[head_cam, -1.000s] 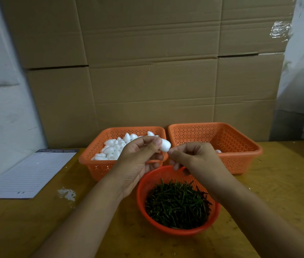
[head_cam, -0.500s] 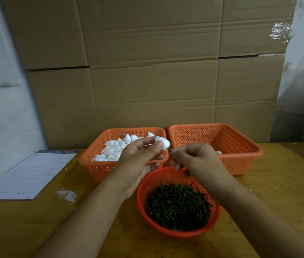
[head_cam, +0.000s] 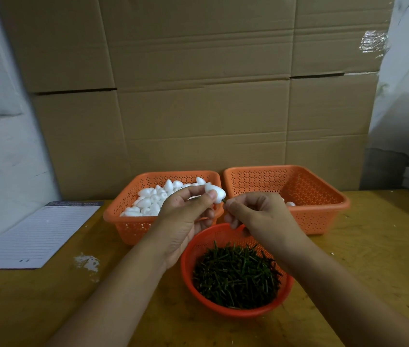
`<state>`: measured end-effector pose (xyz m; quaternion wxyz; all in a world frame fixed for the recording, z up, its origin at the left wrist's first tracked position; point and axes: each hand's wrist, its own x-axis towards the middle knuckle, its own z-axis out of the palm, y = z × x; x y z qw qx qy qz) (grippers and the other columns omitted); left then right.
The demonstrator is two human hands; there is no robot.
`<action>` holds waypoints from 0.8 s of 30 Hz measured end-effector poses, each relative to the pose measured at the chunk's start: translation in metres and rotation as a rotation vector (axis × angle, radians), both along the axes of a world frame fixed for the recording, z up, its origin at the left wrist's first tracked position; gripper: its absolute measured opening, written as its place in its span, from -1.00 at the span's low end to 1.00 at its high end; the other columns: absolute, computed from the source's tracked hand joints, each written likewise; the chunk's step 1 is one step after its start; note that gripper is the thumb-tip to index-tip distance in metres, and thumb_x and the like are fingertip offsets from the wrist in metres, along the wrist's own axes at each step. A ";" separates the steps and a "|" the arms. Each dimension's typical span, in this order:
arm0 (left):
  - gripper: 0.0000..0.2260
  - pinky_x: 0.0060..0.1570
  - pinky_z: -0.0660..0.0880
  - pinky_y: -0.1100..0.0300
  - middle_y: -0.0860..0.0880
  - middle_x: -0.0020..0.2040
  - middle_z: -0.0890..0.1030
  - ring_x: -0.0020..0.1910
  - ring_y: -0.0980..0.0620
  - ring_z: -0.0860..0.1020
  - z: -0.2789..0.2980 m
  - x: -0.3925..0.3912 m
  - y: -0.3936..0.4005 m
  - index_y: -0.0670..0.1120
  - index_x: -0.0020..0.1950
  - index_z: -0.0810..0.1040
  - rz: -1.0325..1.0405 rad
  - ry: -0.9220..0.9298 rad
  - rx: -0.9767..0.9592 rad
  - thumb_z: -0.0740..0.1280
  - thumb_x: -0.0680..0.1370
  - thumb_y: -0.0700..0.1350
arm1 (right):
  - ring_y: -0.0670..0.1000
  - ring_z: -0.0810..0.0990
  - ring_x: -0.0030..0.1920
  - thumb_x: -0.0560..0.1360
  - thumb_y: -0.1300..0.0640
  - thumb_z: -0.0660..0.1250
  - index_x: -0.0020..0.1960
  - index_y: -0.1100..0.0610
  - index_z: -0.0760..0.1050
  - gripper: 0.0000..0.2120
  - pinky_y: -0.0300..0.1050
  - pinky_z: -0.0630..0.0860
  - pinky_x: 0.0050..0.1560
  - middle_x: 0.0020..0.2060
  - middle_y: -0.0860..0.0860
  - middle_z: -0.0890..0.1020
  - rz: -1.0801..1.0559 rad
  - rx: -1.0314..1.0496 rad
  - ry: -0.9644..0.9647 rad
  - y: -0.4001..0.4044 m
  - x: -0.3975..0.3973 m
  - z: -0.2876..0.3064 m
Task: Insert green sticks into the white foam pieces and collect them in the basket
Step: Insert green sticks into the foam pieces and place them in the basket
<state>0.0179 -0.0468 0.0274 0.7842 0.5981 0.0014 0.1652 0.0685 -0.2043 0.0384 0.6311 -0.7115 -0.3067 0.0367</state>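
Observation:
My left hand (head_cam: 186, 214) pinches a white foam piece (head_cam: 214, 191) between thumb and fingers, above the baskets. My right hand (head_cam: 258, 214) pinches a short green stick (head_cam: 223, 201) whose tip meets the foam piece's lower end. Behind my left hand, an orange basket (head_cam: 125, 221) holds several loose foam pieces (head_cam: 151, 201). To its right stands a second orange basket (head_cam: 323, 214) with a foam piece (head_cam: 290, 203) showing past my right hand. A round red bowl (head_cam: 236, 314) under my hands is full of green sticks (head_cam: 236, 274).
A lined paper sheet (head_cam: 38, 236) lies at the table's left. White crumbs (head_cam: 85, 262) dot the yellow tabletop (head_cam: 373, 259). Stacked cardboard boxes (head_cam: 198, 96) form a wall right behind the baskets.
The foam piece has tipped so its lower end faces the stick, and my right hand has brought the stick's tip up against it. Both hands stay close together.

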 end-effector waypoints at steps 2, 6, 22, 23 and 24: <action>-0.89 -0.23 0.56 0.25 -0.09 -0.11 0.65 -0.26 0.11 0.57 0.001 0.000 0.002 0.01 -0.09 0.75 0.009 0.004 0.012 0.49 0.40 -0.07 | -0.03 0.54 -0.37 0.58 0.11 0.35 -0.23 0.16 0.65 -0.75 -0.24 0.46 -0.37 -0.41 0.00 0.65 0.005 -0.004 0.001 0.000 0.001 -0.001; -0.71 -0.23 0.56 0.24 -0.08 -0.06 0.68 -0.22 0.11 0.59 0.003 -0.002 0.005 -0.08 0.11 0.67 0.021 0.031 0.068 0.49 0.41 -0.05 | -0.06 0.55 -0.37 0.58 0.12 0.34 -0.24 0.16 0.64 -0.75 -0.28 0.46 -0.37 -0.40 0.01 0.64 0.037 -0.014 0.035 -0.002 0.004 -0.001; -0.89 -0.44 0.48 0.28 0.05 -0.26 0.69 -0.37 0.12 0.59 0.011 0.002 0.051 -0.05 0.02 0.63 0.358 0.120 -0.082 0.31 0.59 -0.18 | -0.11 0.54 -0.48 0.58 0.19 0.31 0.01 0.24 0.58 -0.87 -0.29 0.39 -0.55 -0.45 -0.03 0.60 -0.233 0.313 0.635 -0.029 0.059 -0.019; -0.89 -0.44 0.48 0.27 0.05 -0.26 0.69 -0.37 0.12 0.59 0.011 0.002 0.053 -0.05 0.02 0.63 0.365 0.122 -0.084 0.32 0.59 -0.19 | -0.11 0.55 -0.47 0.58 0.20 0.30 0.02 0.24 0.58 -0.88 -0.29 0.38 -0.56 -0.44 -0.02 0.61 -0.246 0.336 0.644 -0.029 0.062 -0.020; -0.89 -0.44 0.48 0.27 0.05 -0.26 0.68 -0.37 0.12 0.59 0.010 0.002 0.054 -0.05 0.02 0.63 0.370 0.122 -0.086 0.32 0.58 -0.19 | -0.11 0.56 -0.47 0.58 0.20 0.30 0.03 0.23 0.57 -0.88 -0.30 0.38 -0.56 -0.42 -0.01 0.63 -0.255 0.362 0.648 -0.030 0.063 -0.020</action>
